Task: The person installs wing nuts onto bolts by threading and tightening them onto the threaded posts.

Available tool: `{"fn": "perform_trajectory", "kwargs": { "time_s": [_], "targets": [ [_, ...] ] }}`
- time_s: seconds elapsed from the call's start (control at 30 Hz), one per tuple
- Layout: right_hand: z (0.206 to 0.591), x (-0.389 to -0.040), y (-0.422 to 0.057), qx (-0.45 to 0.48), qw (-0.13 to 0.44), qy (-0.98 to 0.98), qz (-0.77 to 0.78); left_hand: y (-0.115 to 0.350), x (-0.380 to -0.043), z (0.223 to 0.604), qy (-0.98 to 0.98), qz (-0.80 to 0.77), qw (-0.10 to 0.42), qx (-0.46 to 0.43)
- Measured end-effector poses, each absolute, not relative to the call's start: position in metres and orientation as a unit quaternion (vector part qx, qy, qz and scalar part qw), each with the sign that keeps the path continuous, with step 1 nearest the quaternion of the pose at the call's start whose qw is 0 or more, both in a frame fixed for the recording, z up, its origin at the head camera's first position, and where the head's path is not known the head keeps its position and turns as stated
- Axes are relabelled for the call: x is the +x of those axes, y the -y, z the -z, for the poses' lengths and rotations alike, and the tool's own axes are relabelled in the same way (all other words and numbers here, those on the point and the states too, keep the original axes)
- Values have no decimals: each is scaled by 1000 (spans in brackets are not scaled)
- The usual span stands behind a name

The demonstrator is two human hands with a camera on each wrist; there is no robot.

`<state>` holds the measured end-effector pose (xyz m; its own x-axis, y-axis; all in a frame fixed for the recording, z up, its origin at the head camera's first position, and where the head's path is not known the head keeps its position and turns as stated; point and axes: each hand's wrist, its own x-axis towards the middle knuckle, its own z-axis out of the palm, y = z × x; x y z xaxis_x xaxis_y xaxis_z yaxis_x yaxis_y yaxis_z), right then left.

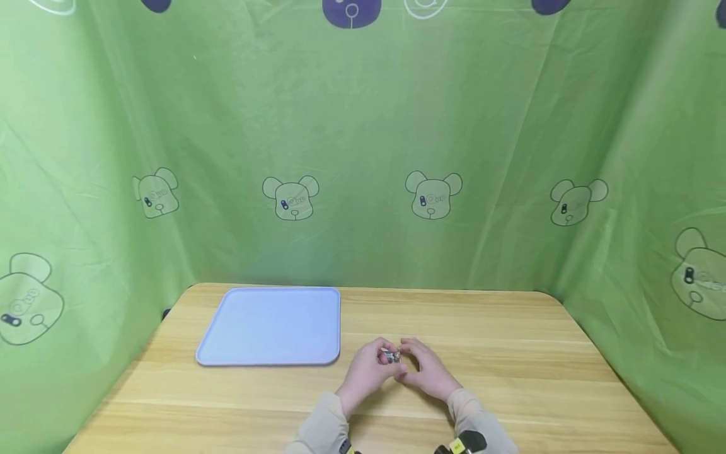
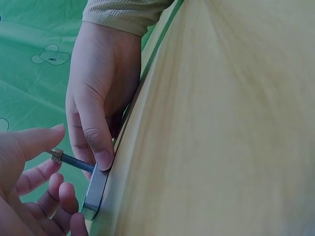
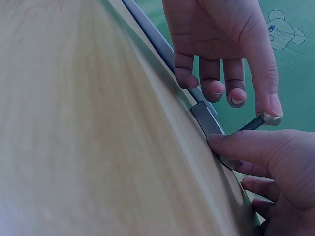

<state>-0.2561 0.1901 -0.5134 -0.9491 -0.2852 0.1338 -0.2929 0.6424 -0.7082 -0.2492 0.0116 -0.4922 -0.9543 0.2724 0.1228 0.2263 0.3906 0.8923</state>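
My left hand [image 1: 365, 375] and right hand [image 1: 428, 372] meet over the table around a small metal piece [image 1: 392, 357]. Up close it has a flat grey metal block [image 2: 97, 191] with a threaded bolt [image 2: 76, 162] sticking out of it. In the right wrist view, the thumb and a finger of my right hand [image 3: 290, 162] pinch the block [image 3: 204, 115]. My left hand [image 3: 221, 24] pinches the brass-coloured end [image 3: 271, 119] of the bolt, its other fingers spread apart. Fingers partly hide where bolt and block join.
A pale blue tray [image 1: 266, 328] lies on the wooden table [image 1: 510, 359], left of the hands and further back. Green curtains [image 1: 363, 126] with bear-head prints hang behind the table and along both sides.
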Motion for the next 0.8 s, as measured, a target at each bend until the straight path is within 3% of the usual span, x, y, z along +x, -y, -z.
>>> {"fn": "perform_trajectory", "kwargs": {
  "time_s": [0.8],
  "targets": [
    [514,-257,-189,154,2,903,-401,-13,-251,492,-840,-521,24,149]
  ]
}}
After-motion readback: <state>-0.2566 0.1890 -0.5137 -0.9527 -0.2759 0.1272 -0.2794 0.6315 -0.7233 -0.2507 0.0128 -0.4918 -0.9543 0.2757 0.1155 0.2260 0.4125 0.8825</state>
